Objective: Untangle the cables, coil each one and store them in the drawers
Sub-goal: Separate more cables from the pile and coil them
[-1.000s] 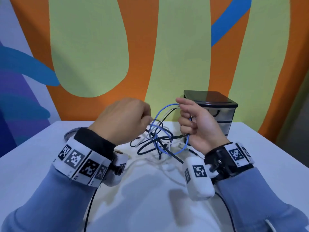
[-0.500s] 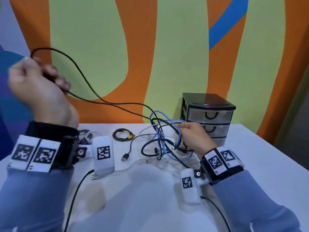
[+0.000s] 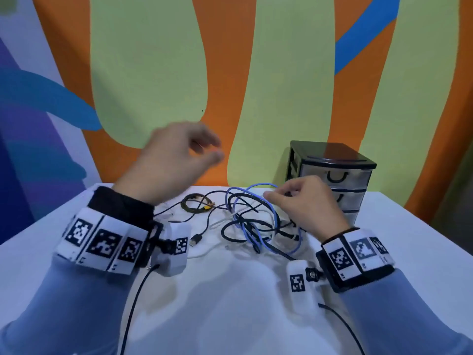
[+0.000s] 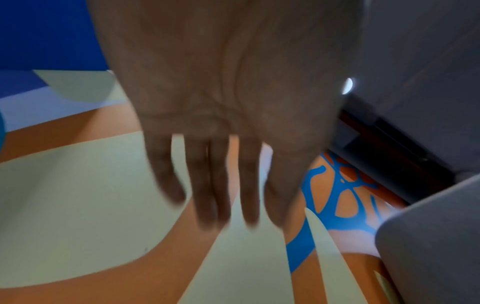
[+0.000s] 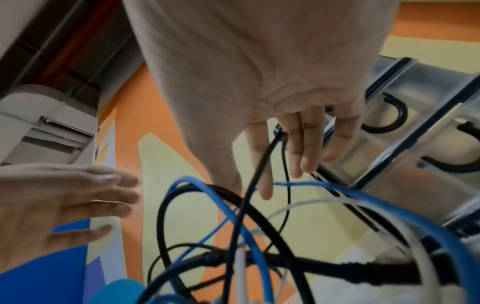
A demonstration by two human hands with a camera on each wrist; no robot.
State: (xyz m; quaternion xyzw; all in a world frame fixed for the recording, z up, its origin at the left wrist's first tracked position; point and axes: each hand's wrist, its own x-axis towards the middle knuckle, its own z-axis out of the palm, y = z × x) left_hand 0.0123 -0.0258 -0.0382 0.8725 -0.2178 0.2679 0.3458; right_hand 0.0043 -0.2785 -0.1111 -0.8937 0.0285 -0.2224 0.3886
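Observation:
A tangle of blue, black and white cables (image 3: pixel 256 224) lies on the white table (image 3: pixel 230 311) in front of me. My right hand (image 3: pixel 279 194) hovers over its right side and pinches a thin black cable (image 5: pixel 259 164) between its fingers. A blue cable (image 3: pixel 263 185) loops up just left of that hand. My left hand (image 3: pixel 204 152) is raised above the table to the left of the tangle, blurred. Its fingers (image 4: pixel 207 185) are stretched out and hold nothing. The small drawer unit (image 3: pixel 332 155) stands behind my right hand with its drawers closed.
A small coiled dark cable with a yellow tie (image 3: pixel 197 202) lies left of the tangle. A loose black USB plug (image 3: pixel 195 239) rests nearer to me. The painted wall rises right behind the table. Wrist camera leads trail over the front of the table.
My left hand has let go of the black cable it had pulled high to the left and has swung back toward the middle, empty. My right hand stayed at the tangle.

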